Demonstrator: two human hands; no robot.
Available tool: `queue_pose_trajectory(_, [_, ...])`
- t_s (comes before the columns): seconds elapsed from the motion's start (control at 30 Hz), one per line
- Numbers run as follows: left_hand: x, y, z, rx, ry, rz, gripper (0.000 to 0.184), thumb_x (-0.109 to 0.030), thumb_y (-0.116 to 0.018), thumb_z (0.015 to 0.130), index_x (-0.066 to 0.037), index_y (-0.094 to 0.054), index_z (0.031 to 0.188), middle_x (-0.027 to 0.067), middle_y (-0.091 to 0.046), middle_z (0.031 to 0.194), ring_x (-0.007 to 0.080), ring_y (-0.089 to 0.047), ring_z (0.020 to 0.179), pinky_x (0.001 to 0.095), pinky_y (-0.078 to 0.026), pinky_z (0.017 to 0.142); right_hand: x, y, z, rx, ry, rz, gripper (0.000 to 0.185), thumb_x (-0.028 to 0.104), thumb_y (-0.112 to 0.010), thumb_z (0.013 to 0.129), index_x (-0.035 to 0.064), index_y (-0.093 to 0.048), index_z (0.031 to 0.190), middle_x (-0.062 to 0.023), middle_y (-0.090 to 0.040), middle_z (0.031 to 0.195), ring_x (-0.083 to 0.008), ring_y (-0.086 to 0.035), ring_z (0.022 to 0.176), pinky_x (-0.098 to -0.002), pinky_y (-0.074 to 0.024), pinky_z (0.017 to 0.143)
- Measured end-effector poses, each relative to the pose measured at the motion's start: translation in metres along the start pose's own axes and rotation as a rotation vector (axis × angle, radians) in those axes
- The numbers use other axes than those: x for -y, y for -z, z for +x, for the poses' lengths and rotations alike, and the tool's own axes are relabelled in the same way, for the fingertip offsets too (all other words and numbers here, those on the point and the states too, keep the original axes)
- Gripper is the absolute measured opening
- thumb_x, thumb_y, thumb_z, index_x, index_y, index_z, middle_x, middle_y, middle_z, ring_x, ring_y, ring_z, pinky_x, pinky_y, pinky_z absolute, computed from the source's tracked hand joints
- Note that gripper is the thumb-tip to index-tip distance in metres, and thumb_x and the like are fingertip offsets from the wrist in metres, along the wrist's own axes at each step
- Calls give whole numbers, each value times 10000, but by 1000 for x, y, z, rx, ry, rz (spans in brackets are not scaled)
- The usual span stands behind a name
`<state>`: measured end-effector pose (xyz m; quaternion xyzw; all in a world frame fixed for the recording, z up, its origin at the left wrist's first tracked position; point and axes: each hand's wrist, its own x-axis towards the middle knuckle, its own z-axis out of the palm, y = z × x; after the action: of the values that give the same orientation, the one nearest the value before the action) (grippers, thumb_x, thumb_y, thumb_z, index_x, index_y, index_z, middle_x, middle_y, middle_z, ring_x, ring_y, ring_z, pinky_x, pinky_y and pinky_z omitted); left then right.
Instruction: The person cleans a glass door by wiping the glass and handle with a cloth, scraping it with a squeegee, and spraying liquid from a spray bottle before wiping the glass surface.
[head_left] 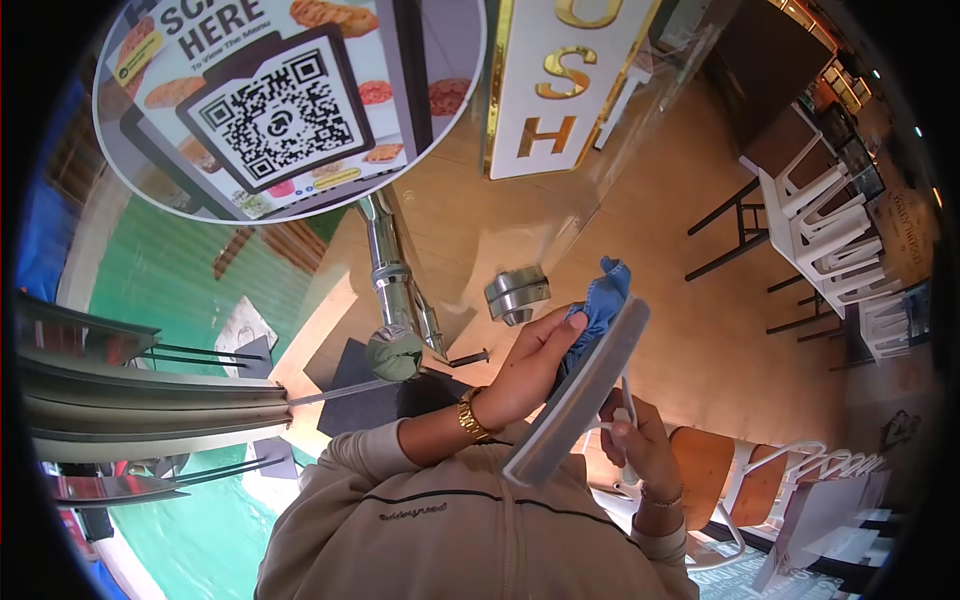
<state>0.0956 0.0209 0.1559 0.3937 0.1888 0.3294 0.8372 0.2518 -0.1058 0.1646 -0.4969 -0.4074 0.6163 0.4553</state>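
Note:
My left hand (537, 362), with a gold watch on the wrist, is closed round a bunched blue cloth (606, 298). The cloth lies against the upper end of a squeegee (580, 395), partly hidden behind its long grey head. My right hand (645, 443) grips the squeegee's white handle, fingers wrapped round it. The squeegee head slants in front of my chest, its lower end close to my jacket. Just beyond my left hand is a round metal door fitting (517, 293) on the glass.
A glass door carries an oval QR menu sticker (290, 110) and a gold-lettered sign (565, 90). A chrome door handle (385, 245) stands left of my hands. White chairs (835, 235) are at the right, with wooden-backed chairs (700, 470) nearer. Green flooring (160, 270) lies at the left.

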Motion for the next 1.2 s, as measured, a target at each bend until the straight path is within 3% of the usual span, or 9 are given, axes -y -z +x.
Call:
queue_pose_trajectory(0.07, [11,2,-8,56,-18,57,351,-339,-433,987,-57,-555,1157,-33,-611,928,25,-544,817,219,-456,745,-8,22,6,-218,70,-49,348,369,-536,927,35,-474,853,7,-442,513,-44,-397,391,-184,-297,357])
queue_pose_trajectory(0.17, [15,11,-18,-11,46,-9,336,-276,-435,992,-22,-542,1186,13,-628,978,45,-562,844,216,-467,769,5,44,10,-417,170,-239,288,304,-589,904,45,-484,837,28,-438,532,-28,-384,404,-177,-281,361])
queue_pose_trajectory(0.23, [18,35,-27,14,90,-209,392,-279,-402,992,20,-493,1228,103,-617,1076,139,-594,956,310,-509,829,21,42,12,-568,255,-418,274,271,-646,862,35,-511,832,17,-421,538,-44,-414,433,-211,-318,389])
queue_pose_trajectory(0.33, [16,47,-30,-143,59,-302,422,-259,-350,982,60,-457,1236,182,-586,1125,229,-596,1009,421,-519,876,48,13,24,-569,537,-935,305,291,-707,806,24,-561,827,-22,-451,536,-115,-467,444,-263,-363,422])
queue_pose_trajectory(0.4, [26,55,-37,-200,110,-265,400,-241,-363,974,56,-471,1220,177,-591,1114,226,-604,976,422,-520,872,62,-11,39,-417,815,-1277,335,329,-738,758,32,-605,836,-63,-509,582,-208,-505,461,-307,-389,437])
queue_pose_trajectory(0.47, [43,62,-43,-310,181,-272,356,-220,-386,961,50,-509,1156,157,-608,1070,214,-616,914,383,-520,856,60,-36,51,-259,744,-1360,328,368,-739,736,76,-625,832,-48,-533,632,-217,-514,472,-324,-400,436])
queue_pose_trajectory(0.6, [64,74,-49,-192,-109,394,322,-201,-368,966,47,-541,1076,127,-625,1014,183,-620,900,287,-499,811,52,-75,78,-195,716,-1370,379,412,-692,776,60,-580,865,-50,-509,593,-201,-524,449,-302,-401,403])
queue_pose_trajectory(0.67, [62,75,-49,-178,-185,532,323,-200,-365,968,49,-540,1074,129,-624,1012,186,-623,890,295,-506,807,48,-81,90,-199,731,-1388,385,405,-700,778,51,-574,863,-47,-496,572,-208,-513,440,-303,-386,395])
queue_pose_trajectory(1.2, [48,70,-32,-315,136,40,334,-200,-346,984,63,-537,1060,146,-615,996,208,-642,806,360,-571,772,60,-59,109,-186,598,-1393,481,487,-697,748,31,-588,855,-65,-536,549,-220,-552,454,-312,-412,405])
